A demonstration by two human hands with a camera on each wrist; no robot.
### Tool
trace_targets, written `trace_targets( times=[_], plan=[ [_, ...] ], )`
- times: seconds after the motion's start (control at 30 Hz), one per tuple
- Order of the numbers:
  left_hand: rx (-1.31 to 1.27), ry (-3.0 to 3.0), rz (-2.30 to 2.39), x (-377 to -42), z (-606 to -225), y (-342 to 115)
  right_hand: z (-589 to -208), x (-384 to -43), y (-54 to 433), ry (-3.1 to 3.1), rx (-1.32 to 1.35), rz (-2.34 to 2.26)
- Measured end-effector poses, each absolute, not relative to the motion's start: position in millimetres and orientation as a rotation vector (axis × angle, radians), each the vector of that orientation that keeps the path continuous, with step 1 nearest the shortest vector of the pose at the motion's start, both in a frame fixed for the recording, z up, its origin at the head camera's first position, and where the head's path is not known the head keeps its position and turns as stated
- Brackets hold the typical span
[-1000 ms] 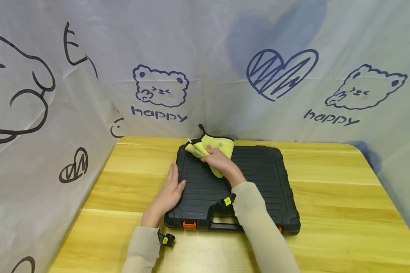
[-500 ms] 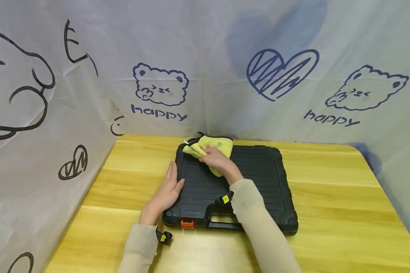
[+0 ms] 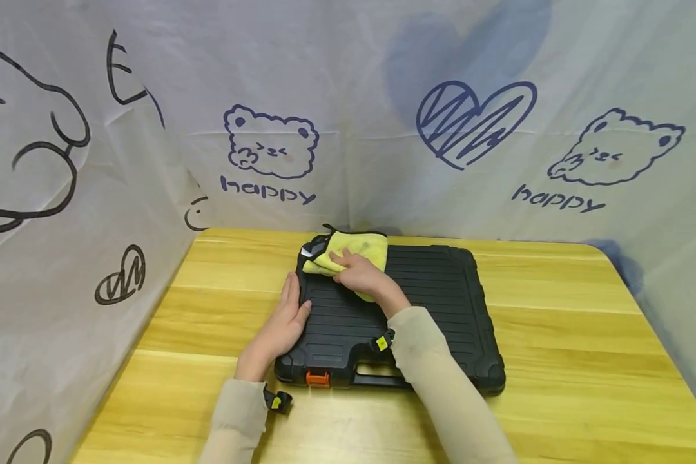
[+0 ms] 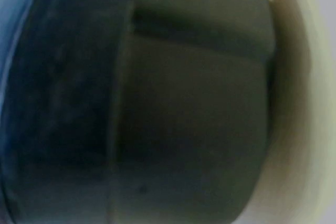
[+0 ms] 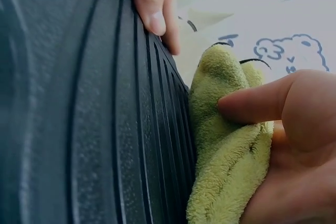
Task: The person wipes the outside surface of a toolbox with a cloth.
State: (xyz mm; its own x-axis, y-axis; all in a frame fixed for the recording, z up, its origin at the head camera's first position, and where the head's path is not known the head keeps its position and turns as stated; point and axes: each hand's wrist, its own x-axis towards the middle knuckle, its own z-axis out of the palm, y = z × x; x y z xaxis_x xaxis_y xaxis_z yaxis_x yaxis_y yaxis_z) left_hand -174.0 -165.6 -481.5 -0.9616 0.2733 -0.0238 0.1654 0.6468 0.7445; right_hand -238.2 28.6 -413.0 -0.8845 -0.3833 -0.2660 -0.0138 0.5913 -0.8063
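A black plastic tool case [image 3: 441, 303] with a ribbed lid lies flat on the table. My right hand [image 3: 362, 278] pinches a yellow cloth [image 3: 359, 243] with black edging over the lid's far left corner. The right wrist view shows the thumb pressed on the bunched, fluffy cloth [image 5: 220, 150], which rests against the ridges. My left hand [image 3: 283, 323] braces the case's left side, fingers extended along it and thumb at the lid's edge. Only the dark case [image 4: 189, 119], close and blurred, fills most of the left wrist view.
An orange latch [image 3: 318, 378] and a carrying handle [image 3: 381, 381] are on the case's near side. The wood-grain table [image 3: 580, 322] extends on both sides. White sheets [image 3: 371, 174] with drawings hang behind it and at the left.
My right hand and the cloth have slid slightly left across the lid, and the cloth's left corner now shows more grey underside. The left hand stays at the case's side.
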Motion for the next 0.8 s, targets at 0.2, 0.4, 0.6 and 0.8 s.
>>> trace_targets(
  times=[0.2,0.4,0.6,0.8],
  plan=[
    [0.39,2.766,1.199,-170.6,-481.1,-164.1,-411.8,-222.4,30.0,2.391,-0.393,-1.153],
    [0.443,2.797,1.26,-172.4,-482.7,-160.9,-404.3,-210.1,38.4,2.367,-0.411,-1.108],
    [0.449,2.757,1.322,-172.9,-479.6,-163.5,-400.4,-194.3,46.2,2.313,-0.487,-1.071],
    [0.375,2.696,1.305,-171.0,-479.0,-166.7,-402.1,-175.2,50.8,2.313,-0.557,-1.016]
  ],
)
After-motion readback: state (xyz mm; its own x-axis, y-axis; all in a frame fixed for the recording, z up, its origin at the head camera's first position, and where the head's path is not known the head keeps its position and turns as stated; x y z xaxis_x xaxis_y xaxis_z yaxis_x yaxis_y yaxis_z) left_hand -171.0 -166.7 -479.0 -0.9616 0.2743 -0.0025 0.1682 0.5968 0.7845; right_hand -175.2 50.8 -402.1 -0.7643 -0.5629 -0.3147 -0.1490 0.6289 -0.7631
